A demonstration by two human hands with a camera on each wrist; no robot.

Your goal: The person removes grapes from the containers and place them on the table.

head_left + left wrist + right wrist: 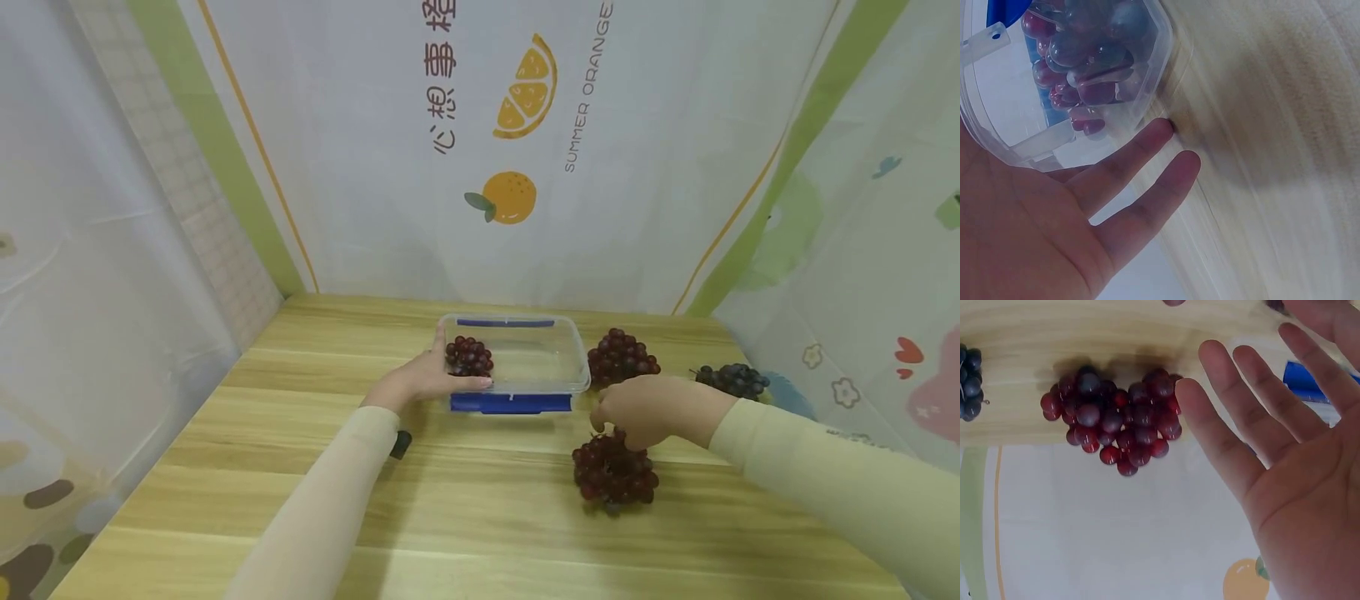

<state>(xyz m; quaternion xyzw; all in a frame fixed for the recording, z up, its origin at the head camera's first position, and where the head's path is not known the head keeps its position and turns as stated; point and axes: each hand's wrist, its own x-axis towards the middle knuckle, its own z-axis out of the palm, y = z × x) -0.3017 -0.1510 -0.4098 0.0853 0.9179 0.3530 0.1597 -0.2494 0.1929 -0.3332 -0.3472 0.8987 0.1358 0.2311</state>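
Note:
A clear plastic container (536, 367) with blue clips stands on the table. Inside its left end lies a small bunch of red grapes (469, 357), also visible through the wall in the left wrist view. My left hand (423, 377) rests against that end, thumb along the front rim; its fingers (1147, 206) are spread and straight. Over a front bunch of red grapes (615, 473) hovers my right hand (663, 410), fingers pointing down near its top; whether they touch is unclear. The right wrist view shows its fingers (1219, 434) extended. Another red bunch (622, 357) sits right of the container.
A bunch of black grapes (733, 380) lies at the table's right edge. Near my left wrist is a small dark object (401, 444), partly hidden by the sleeve. A printed curtain (375, 208) hangs behind the wooden table (480, 517).

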